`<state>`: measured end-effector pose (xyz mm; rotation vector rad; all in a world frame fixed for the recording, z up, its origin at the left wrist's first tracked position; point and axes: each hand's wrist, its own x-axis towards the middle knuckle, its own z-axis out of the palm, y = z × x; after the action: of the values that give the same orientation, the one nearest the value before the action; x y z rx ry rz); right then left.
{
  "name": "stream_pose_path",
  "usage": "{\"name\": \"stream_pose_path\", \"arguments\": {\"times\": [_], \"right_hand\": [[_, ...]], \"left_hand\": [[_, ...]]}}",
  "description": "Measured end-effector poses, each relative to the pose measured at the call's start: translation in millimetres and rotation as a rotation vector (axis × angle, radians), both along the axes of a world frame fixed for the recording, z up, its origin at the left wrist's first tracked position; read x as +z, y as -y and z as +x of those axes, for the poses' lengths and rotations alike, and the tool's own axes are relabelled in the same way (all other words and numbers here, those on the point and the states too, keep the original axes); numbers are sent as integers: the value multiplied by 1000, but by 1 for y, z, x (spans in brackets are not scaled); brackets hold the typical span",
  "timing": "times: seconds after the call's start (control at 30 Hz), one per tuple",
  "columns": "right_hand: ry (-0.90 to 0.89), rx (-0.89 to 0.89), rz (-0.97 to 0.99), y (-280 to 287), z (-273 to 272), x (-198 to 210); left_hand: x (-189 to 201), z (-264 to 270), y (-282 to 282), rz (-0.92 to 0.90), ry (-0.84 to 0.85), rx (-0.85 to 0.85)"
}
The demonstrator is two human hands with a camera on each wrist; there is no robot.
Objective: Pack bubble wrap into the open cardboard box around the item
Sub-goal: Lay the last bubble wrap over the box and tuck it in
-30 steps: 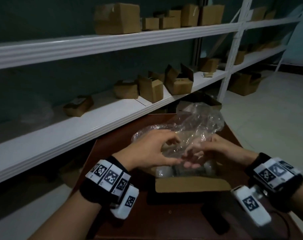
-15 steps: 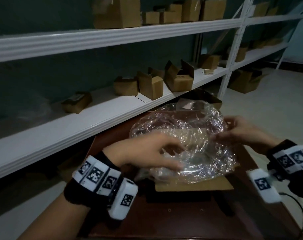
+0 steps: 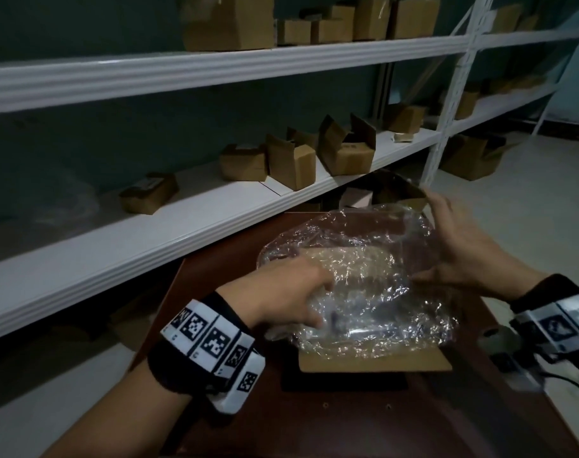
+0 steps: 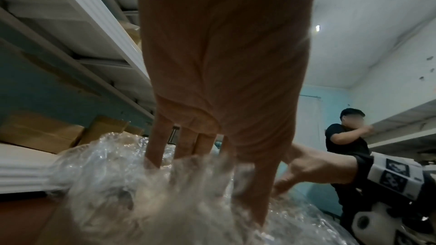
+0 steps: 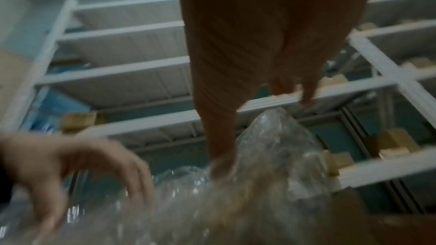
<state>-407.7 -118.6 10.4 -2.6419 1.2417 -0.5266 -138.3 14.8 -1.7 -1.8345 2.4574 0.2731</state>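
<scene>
My left hand (image 3: 288,294) was on the near-left side of the cardboard box (image 3: 374,361), fingers reaching into the bubble wrap (image 3: 357,285) and gripping it with the thumb below, as far as the wrist view showed. A second before, the wrap had been bunched up between both hands at the middle of the box. By this moment it was spread into a broad sheet draped over the whole opening, hiding the item underneath; only a dark shape showed faintly through the plastic.

My right hand (image 3: 460,246) had moved out from the middle to the far-right side of the box, fingers spread wide, thumb and fingers holding the wrap's right edge.

I judged the sheet was now opened but only lying on top. It still had to be pushed down the sides of the box, on the tabletop (image 3: 347,424), around the item.
</scene>
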Motion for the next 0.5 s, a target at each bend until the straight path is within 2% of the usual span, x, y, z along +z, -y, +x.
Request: {"name": "stream_pose_path", "arguments": {"times": [0.07,0.1,0.13,0.2,0.3,0.5], "right_hand": [[5,163,-271,-17,5,10],[3,246,-335,-24,9,13],[-8,316,-329,-30,14,14],[-96,400,-199,-39,21,9],[-273,414,-102,-35,22,-9],[-362,389,36,-22,29,-34]], "left_hand": [[0,-3,-2,-2,1,-6],[-1,-4,-3,4,1,-10],[-1,-5,-4,6,-7,-20],[-1,-6,-3,-1,-38,-33],[0,-9,-1,-27,-75,-24],[-16,-11,6,-30,-18,-6]]}}
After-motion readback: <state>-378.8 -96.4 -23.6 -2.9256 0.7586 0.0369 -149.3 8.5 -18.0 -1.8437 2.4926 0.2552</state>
